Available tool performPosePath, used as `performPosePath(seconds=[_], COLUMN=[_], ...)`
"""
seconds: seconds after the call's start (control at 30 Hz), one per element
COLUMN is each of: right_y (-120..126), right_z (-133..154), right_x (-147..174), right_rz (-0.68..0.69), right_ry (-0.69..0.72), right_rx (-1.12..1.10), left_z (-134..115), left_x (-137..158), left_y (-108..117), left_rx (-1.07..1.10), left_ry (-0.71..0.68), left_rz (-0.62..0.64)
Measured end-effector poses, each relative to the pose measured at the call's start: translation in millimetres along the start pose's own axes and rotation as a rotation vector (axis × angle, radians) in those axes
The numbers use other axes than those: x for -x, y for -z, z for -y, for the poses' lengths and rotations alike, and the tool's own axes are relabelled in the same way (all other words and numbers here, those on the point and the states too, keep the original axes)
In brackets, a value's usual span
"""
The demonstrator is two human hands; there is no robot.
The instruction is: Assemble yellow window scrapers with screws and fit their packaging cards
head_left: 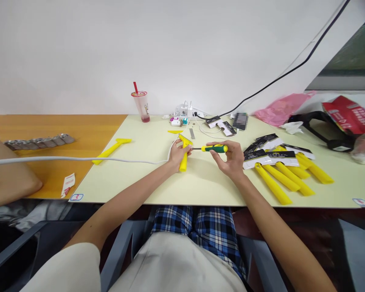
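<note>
My left hand (178,153) is closed around a yellow scraper (183,164), its wide head pointing away from me. In my right hand (232,157) is a screwdriver (214,149) with a green and yellow handle, held by the fingertips. The screwdriver's shaft points left and its tip meets the scraper near my left fingers; the exact contact spot is hidden. Just beyond lie a flat grey metal blade (192,133) and a thin yellow strip (175,132). Another yellow scraper (112,151) rests on the table to the left.
Several carded yellow scrapers (287,178) lie in a pile at right. A cup with a red straw (141,106) stands at the back. A white cable (79,158) crosses from the left. Another person's arm (12,174) rests on the orange table (103,125).
</note>
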State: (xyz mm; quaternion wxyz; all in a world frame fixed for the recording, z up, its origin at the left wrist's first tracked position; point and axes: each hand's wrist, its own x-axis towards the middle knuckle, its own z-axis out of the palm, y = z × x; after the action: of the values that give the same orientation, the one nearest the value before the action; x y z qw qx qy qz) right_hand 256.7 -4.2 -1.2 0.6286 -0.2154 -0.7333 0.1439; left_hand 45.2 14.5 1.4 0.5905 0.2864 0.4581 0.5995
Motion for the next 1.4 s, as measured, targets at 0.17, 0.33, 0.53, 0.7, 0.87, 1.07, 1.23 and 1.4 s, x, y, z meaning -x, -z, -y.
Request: performPosePath(seconds=[0.17,0.33,0.53,0.7,0.87,1.07,1.23,1.4], right_y=[0.5,0.3,1.3,2.5,1.9,-0.1,-1.7,-3.4], right_z=[-0.1,0.3,0.3,1.0,2.4,0.6,1.4,6.4], right_x=[-1.7,-1.4,0.8,1.3,0.5,0.1,-0.7,-7.0], right_rz=[-0.008,-0.003,0.016,0.053,0.055,0.011,-0.039,-0.147], right_ry=[0.006,0.005,0.035,0.05,0.041,0.07,0.044,0.018], right_rx=[0.01,0.029,0.085,0.152,0.128,0.097,0.078,0.01], left_z=[-2.6,-0.8,4.9,4.0,1.9,-1.9,-6.6,-7.8], left_x=[3.1,0.5,-3.5,-1.4,-0.3,1.9,3.7,3.0], left_y=[-1.2,-1.0,1.5,1.1,0.1,-0.4,-2.6,-3.3], left_rx=[-0.006,-0.003,-0.017,-0.048,-0.061,-0.004,0.055,0.084], left_ry=[0.007,0.001,-0.032,-0.055,-0.049,-0.026,0.014,0.046], left_rz=[-0.009,-0.007,-0.004,-0.009,-0.021,0.009,0.01,0.012])
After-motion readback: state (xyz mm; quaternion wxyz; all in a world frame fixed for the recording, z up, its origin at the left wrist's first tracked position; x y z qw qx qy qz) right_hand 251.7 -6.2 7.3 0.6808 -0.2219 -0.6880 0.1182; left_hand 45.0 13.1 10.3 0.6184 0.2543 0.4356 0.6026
